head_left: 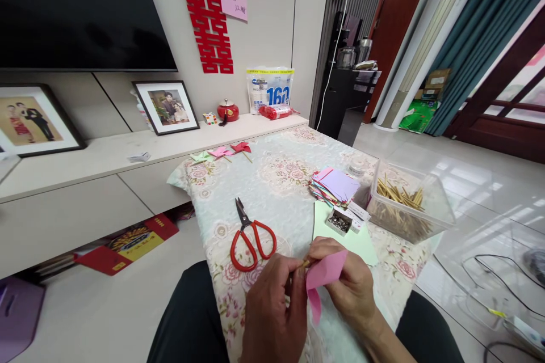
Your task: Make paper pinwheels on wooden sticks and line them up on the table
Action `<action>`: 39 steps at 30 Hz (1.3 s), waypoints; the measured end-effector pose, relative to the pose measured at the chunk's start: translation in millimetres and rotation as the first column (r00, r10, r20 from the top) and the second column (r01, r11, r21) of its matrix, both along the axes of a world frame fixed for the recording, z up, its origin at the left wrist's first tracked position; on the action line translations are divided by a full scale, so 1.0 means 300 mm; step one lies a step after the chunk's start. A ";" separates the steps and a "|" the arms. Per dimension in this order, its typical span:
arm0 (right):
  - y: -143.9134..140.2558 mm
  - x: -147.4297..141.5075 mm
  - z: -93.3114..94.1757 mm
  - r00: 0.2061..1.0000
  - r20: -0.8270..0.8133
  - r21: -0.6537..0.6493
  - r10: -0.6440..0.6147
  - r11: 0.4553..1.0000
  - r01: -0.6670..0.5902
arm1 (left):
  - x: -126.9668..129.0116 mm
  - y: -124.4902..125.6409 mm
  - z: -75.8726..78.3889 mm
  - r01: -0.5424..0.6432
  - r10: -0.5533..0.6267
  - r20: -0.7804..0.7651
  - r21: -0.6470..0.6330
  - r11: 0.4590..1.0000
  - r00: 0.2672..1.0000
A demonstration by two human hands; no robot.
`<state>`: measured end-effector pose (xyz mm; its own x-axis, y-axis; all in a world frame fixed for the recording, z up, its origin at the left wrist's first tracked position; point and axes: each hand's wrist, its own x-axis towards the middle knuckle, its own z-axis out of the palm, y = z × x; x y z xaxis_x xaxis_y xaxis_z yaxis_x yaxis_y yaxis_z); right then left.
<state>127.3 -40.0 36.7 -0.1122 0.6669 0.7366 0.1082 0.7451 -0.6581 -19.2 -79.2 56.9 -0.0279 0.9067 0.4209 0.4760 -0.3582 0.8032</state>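
Far left: framed photo [32, 119] leaned on the shelf [106, 153] under the dark screen [80, 8]; a second framed photo [166, 106] is set further right. A red-and-gold packet [128, 243] is seen on the floor below the shelf.

Worktop [272, 181] (floral cloth over it) is noted at centre. Three paper pinwheels [221, 153] are laid at its far edge, near the shelf. Red scissors [251, 238] are laid flat on the cloth, blades closed, pointing away, just left of the hands.

Left hand [272, 309]: grip is pressed together, thumb and forefinger pinching a thin wooden stick [305, 264]; only the stick's tip is shown.

Pink paper [323, 275] is held at bottom centre, above the near edge of the worktop, touching the stick tip. A strip of it hangs down between the hands.

Right hand [349, 283]: grip is closed on the pink paper, fingers curled behind the fold, thumb on top.

A green sheet [361, 244] lies just beyond the right hand. A small box of pins [339, 221] is set on it. Behind that, a stack of coloured paper [336, 186] is seen. Furthest right, a clear tub [426, 204] of wooden sticks is placed at the worktop's edge.
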 end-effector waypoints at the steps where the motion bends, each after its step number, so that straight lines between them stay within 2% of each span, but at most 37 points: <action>1: 0.000 0.001 0.002 1.000 0.013 0.008 -0.002 1.000 0.002 | -0.001 0.000 -0.001 0.006 -0.006 -0.004 0.006 1.000 1.000; 5: 0.000 0.001 0.010 1.000 0.012 0.039 -0.003 0.999 0.003 | 0.001 -0.001 -0.005 0.002 -0.002 -0.013 0.035 0.999 1.000; 14: -0.001 -0.003 0.005 1.000 0.013 0.015 -0.020 1.000 0.020 | 0.019 -0.005 -0.014 -0.042 0.042 -0.005 0.043 0.998 0.999; 26: 0.000 -0.010 0.003 0.998 0.028 0.018 -0.061 0.998 0.060 | 0.019 -0.006 -0.018 -0.020 0.021 -0.006 0.049 0.999 1.000; 39: -0.005 -0.013 0.006 0.988 0.104 0.062 -0.110 0.993 0.104 | 0.030 -0.009 -0.037 -0.040 0.044 -0.046 0.097 0.995 0.998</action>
<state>123.3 -41.4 38.6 -0.1230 0.6375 0.7606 0.2568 0.7607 -0.5961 -10.3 -81.9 45.8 -0.0429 0.8607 0.5074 0.5290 -0.4112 0.7423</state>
